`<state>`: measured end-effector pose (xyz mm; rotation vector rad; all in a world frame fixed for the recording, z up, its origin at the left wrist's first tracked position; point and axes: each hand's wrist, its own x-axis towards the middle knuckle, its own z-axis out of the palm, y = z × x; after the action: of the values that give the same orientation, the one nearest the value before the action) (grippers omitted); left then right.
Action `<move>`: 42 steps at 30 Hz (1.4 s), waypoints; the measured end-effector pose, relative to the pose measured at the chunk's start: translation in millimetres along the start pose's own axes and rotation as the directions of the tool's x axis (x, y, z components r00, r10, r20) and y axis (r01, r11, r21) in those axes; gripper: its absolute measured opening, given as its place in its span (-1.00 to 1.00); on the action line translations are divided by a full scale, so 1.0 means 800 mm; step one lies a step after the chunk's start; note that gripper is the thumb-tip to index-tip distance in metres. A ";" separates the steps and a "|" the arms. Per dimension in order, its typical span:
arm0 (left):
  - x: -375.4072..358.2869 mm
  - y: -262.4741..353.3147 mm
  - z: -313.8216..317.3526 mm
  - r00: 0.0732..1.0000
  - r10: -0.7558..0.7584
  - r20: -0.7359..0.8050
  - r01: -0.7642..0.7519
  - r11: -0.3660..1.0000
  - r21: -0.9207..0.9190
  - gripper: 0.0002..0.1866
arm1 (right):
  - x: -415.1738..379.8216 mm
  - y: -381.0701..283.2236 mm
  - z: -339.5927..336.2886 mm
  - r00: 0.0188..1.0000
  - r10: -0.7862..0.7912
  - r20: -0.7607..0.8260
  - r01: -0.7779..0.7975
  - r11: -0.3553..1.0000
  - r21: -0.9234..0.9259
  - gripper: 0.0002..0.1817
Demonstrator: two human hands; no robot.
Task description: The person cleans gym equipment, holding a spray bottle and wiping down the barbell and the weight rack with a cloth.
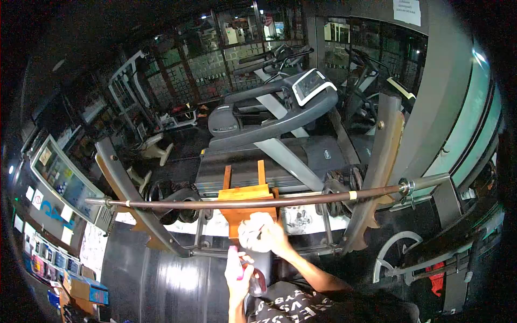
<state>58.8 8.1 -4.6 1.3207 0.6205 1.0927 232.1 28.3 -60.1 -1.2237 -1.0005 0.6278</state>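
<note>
My left hand (237,277) is wrapped around a spray bottle (258,283) with a pink-and-white trigger head and a dark see-through body, low in front of my shirt. Bunched in my right hand (276,235) is a white cloth (251,230), just below the middle of a barbell (177,204). That bar spans the rack, with no plates on its sleeves. Behind the cloth and partly covered by it stands an orange-brown wooden piece (245,200) with two upright slats.
Rack uprights (386,145) with hooked catches rise on both sides. A treadmill (269,156) stands beyond the bar, and a glass-door fridge (62,172) is at the left. A curved-frame machine (396,255) sits at the lower right.
</note>
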 end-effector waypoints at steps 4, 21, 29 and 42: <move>-0.001 0.001 0.011 0.995 -0.100 0.024 0.100 0.995 -0.016 -0.51 | 0.002 -0.031 -0.082 0.930 -0.250 -0.269 0.262 0.965 0.006 -0.70; 0.024 -0.022 0.060 0.896 -0.184 0.404 0.224 0.973 -0.053 -0.29 | 0.032 -0.050 -0.087 0.832 -0.546 -0.103 0.386 0.702 -0.599 -0.71; 0.027 -0.023 0.061 0.912 -0.154 0.381 0.179 0.983 -0.029 -0.37 | 0.019 -0.071 -0.243 0.618 -0.711 -0.334 0.260 0.586 -0.767 -0.82; 0.030 -0.017 0.051 0.965 -0.144 0.220 0.166 0.982 -0.085 -0.49 | 0.034 -0.027 -0.037 0.816 -0.559 -0.149 0.350 0.683 -0.641 -0.64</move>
<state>108.2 12.9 -4.4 1.2574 0.4920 0.8315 268.1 31.7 -32.6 -1.4684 -1.1933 -0.3369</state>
